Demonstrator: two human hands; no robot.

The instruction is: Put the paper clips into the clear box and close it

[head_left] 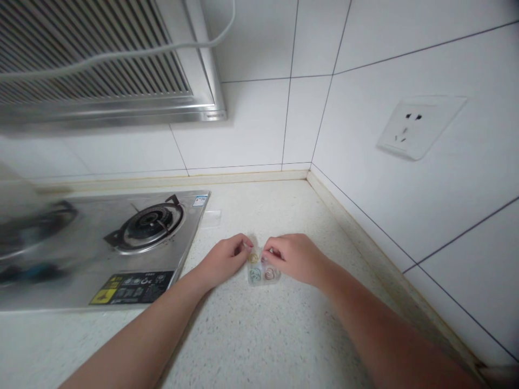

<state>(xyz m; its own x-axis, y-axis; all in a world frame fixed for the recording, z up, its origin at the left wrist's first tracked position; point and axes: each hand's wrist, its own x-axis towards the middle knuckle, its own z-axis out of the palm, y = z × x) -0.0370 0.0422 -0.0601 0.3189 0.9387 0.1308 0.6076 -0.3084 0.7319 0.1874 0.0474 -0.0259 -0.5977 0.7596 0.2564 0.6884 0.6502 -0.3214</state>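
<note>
A small clear plastic box (263,273) with coloured paper clips in its compartments lies on the speckled countertop (259,340). My left hand (225,259) has its fingers curled and pinched on the box's far left corner. My right hand (298,258) is also closed, pinching the box's far right side. Both hands meet over the box's far edge. A clear flat piece that may be a lid (211,218) lies apart, beside the stove.
A steel gas stove (101,254) with a round burner (150,224) fills the left. An extractor hood (109,65) hangs above it with a white cable across. White tiled walls meet in the corner; a wall socket (419,127) is on the right.
</note>
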